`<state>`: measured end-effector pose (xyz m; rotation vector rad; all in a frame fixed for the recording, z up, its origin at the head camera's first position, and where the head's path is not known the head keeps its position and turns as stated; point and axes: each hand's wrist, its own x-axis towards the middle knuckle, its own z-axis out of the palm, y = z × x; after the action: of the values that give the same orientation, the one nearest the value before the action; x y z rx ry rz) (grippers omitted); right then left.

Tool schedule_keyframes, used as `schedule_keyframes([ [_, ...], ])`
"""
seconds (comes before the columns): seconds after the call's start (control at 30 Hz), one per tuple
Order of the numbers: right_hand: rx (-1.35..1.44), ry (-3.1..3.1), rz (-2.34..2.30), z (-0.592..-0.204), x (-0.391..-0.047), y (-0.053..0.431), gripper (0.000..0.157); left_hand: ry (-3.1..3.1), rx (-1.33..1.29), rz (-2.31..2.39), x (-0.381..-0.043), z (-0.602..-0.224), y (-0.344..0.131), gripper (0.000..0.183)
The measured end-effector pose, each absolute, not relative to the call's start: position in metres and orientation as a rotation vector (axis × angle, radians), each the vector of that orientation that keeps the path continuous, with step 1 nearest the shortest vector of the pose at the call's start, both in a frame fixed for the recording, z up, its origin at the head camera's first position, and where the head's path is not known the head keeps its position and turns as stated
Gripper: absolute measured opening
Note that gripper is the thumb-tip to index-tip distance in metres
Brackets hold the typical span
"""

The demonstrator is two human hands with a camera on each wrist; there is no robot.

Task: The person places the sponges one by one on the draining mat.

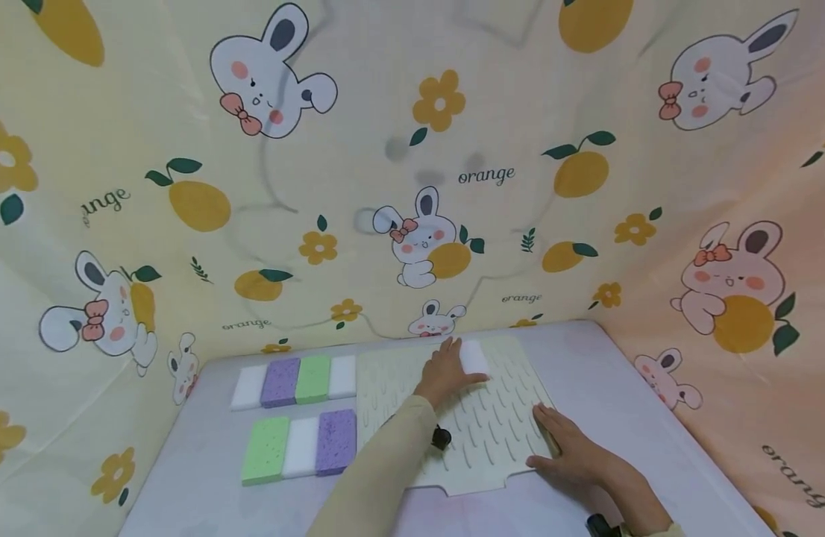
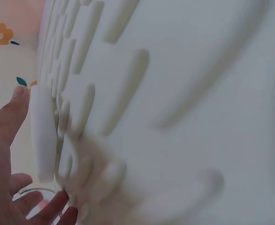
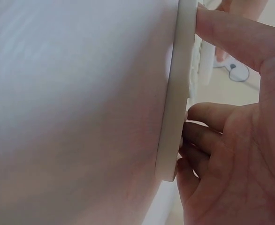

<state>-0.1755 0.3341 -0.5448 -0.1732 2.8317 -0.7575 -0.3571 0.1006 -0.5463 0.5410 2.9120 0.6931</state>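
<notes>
A cream board (image 1: 439, 462) with rows of short raised ridges lies on the table. Near its far edge is a white sponge block (image 1: 474, 358), also seen edge-on in the left wrist view as a white block (image 2: 42, 136). My left hand (image 1: 446, 373) is at this block, fingers along its left side and thumb stretched across its near end. In the left wrist view its fingertips (image 2: 57, 206) reach the ridges beside the block. My right hand (image 1: 573, 447) rests at the board's right edge, thumb and fingers spread apart. The right wrist view shows the fingertips (image 3: 194, 117) touching the board's edge (image 3: 172, 112).
Left of the board, a back row holds white, purple (image 1: 280, 382), green (image 1: 313, 379) and white sponges. A front row has a green sponge (image 1: 265, 450), a white one (image 1: 300, 446) and a purple one (image 1: 336, 441). A printed cloth (image 1: 359, 164) hangs around the table.
</notes>
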Motion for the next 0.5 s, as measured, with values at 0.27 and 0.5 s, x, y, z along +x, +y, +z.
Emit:
schedule_keyframes([
  [0.27, -0.242, 2.860, -0.756, -0.544, -0.175, 0.335, 0.107, 2.874, 0.655, 0.728, -0.352, -0.544, 0.072, 0.091],
  [0.5, -0.285, 2.882, -0.732, -0.546, -0.177, 0.333, 0.107, 2.905, 0.759, 0.683, -0.342, -0.535, 0.046, 0.078],
])
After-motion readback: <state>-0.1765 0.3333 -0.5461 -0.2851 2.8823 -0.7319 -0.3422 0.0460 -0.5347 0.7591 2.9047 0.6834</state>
